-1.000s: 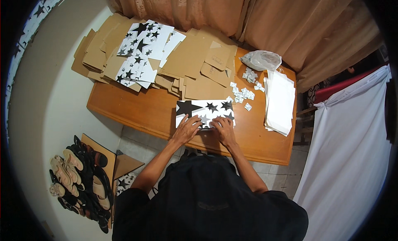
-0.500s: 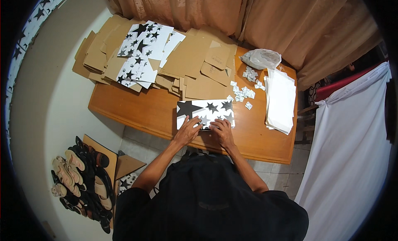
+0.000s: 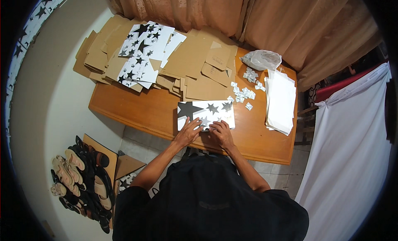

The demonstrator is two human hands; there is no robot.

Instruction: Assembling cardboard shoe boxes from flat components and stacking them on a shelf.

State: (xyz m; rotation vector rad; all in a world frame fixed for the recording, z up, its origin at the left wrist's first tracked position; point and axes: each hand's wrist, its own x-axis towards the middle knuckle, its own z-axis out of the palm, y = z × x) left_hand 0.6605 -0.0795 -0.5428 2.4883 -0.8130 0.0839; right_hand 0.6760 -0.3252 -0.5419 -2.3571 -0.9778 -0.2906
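Observation:
A flat star-patterned piece, white with black and grey stars, lies near the table's front edge. My left hand rests on its near left part, fingers spread over the surface. On the near right part lies my right hand, its fingers apart and slightly bent. Between the two hands a dark line shows along the near edge. Whatever lies beneath the thumbs is hidden.
Behind the piece, brown cardboard sheets are stacked, with star-patterned sheets on top. Small silvery-white packets, a clear plastic bag and a white paper stack sit to the right on the wooden table. Shoes stand lower left.
Both hands stay on the star-patterned piece, and my right fingers have shifted slightly. The whole view has moved a little; nothing else visibly differs.

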